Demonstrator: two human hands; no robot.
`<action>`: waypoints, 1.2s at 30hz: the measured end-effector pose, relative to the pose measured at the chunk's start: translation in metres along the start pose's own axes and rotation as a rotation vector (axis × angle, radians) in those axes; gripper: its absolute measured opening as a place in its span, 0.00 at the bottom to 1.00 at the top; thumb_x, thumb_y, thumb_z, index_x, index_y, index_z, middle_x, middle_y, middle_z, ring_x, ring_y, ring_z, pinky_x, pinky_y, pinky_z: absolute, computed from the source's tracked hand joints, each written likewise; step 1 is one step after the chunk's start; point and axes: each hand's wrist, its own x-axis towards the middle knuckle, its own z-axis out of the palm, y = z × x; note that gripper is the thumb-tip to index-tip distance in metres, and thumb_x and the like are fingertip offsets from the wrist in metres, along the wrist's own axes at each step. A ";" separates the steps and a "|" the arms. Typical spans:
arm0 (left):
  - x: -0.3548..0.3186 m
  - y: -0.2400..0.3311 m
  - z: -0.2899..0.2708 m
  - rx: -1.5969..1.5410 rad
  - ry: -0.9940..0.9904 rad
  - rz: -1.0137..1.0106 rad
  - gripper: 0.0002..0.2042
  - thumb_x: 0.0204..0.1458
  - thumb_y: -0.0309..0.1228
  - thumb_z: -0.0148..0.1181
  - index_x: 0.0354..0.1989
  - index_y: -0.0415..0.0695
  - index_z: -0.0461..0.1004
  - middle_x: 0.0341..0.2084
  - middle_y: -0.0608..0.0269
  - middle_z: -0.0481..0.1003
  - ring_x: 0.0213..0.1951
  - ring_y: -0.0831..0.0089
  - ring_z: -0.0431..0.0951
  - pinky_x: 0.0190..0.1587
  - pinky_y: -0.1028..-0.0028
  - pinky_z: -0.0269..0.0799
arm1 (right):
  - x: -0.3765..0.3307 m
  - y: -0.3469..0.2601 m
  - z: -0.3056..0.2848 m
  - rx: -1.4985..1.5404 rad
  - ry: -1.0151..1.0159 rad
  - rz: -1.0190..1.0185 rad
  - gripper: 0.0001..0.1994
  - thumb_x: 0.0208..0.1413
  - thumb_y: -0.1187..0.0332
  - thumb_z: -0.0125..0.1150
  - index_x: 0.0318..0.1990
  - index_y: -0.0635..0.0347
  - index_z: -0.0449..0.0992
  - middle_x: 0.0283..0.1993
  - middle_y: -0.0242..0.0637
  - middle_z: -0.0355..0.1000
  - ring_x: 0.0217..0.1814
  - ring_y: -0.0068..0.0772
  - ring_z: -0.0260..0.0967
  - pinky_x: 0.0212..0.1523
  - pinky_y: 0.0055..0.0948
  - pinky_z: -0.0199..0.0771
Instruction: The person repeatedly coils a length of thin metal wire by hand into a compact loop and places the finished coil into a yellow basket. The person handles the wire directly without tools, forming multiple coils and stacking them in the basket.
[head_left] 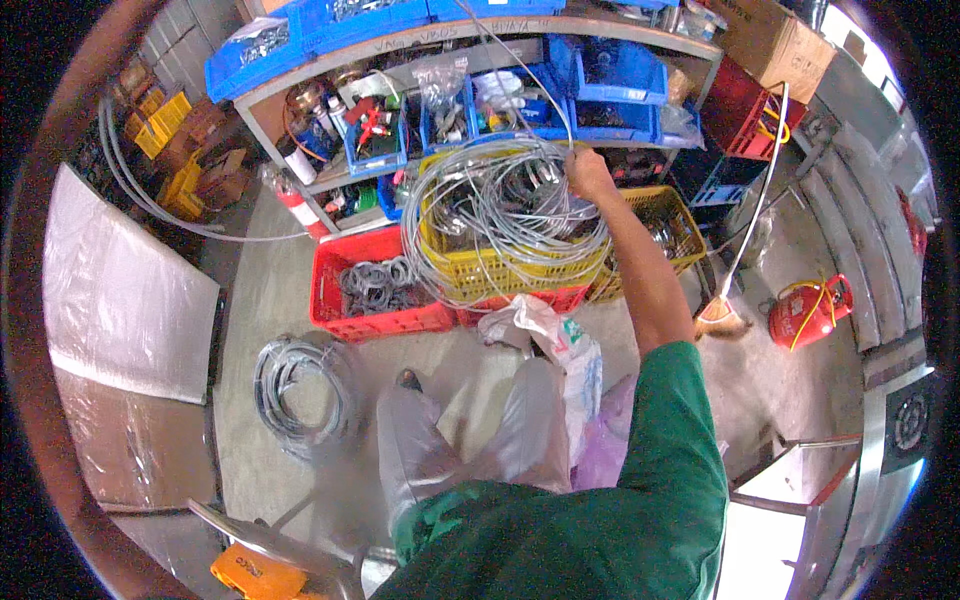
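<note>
My right hand [588, 172] reaches forward and grips a large coil of grey wire cable [500, 215], held up over a yellow crate [470, 272]. A loose strand of the cable arcs upward past the blue bins on the shelf. My right arm in a green sleeve [675, 420] runs up from the lower edge. My left hand is out of sight. My legs in grey trousers [470, 440] stand below the crates.
A red crate [380, 322] of dark cable coils sits left of the yellow one. Another grey coil [300, 395] lies on the concrete floor. A shelf with blue bins [610, 75] stands behind. A red gas cylinder [812, 312] and a broom [722, 318] are at right. White bags [560, 345] rest near my legs.
</note>
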 end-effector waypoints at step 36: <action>-0.096 0.000 0.129 -0.182 -0.219 -0.011 0.16 0.61 0.40 0.54 0.35 0.38 0.78 0.24 0.66 0.73 0.30 0.81 0.69 0.35 0.76 0.65 | 0.164 -0.064 -0.214 0.552 0.121 -0.051 0.26 0.58 0.47 0.54 0.29 0.68 0.77 0.30 0.49 0.78 0.29 0.42 0.78 0.31 0.36 0.81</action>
